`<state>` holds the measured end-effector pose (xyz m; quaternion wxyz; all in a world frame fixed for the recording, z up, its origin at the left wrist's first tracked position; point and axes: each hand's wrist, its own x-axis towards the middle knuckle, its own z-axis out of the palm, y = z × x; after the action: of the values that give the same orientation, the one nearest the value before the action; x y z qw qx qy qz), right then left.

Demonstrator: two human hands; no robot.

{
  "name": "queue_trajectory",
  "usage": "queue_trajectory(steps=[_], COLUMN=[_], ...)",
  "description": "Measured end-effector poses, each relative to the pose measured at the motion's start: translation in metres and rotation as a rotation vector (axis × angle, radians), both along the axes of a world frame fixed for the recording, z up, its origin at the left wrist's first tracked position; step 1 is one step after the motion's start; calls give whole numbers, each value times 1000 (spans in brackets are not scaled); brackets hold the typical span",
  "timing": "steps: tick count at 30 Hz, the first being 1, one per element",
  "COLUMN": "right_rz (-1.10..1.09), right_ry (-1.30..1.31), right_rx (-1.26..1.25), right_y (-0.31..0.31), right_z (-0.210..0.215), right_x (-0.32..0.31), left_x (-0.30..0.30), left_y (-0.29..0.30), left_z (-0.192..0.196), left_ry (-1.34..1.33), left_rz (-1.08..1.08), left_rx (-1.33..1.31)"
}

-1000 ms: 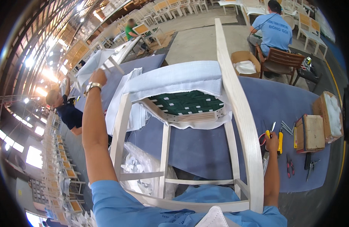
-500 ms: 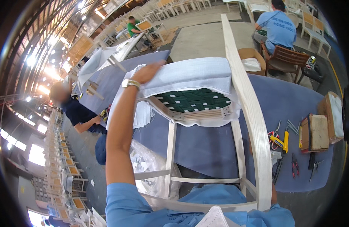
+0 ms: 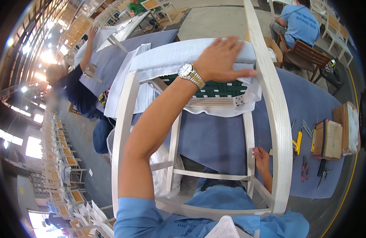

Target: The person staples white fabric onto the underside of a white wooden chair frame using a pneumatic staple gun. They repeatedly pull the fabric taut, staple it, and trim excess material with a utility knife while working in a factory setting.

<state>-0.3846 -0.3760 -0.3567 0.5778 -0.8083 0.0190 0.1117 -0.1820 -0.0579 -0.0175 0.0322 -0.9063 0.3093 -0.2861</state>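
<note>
- Left hand (image 3: pixel 224 57) spread flat, fingers open, pressing pale seat fabric (image 3: pixel 171 55) on the upturned white chair (image 3: pixel 270 103) (likely smoothing it).
- Right hand (image 3: pixel 261 156) below, closed around a chair leg (image 3: pixel 249 139), steadying the frame.
- Yellow knife (image 3: pixel 297 141) and pliers (image 3: pixel 304 168) just right of that hand, on the blue bench (image 3: pixel 214 139).

The left hand (image 3: pixel 224 57) lies flat on the chair (image 3: pixel 270 119)'s pale seat fabric (image 3: pixel 171 57); the right hand (image 3: pixel 262 156) touches a chair leg, near the yellow knife (image 3: pixel 297 141).
</note>
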Motion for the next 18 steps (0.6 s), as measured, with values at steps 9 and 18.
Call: queue_trajectory(steps=[9, 18], right_rz=[102, 150], right_ry=[79, 269], right_rx=[-181, -305], right_y=[-60, -83], right_z=[-5, 8], right_x=[-28, -129], left_x=[57, -49], left_y=[128, -40], left_z=[97, 49], left_ry=[401, 507], left_rz=[387, -225], left_rx=[-297, 15])
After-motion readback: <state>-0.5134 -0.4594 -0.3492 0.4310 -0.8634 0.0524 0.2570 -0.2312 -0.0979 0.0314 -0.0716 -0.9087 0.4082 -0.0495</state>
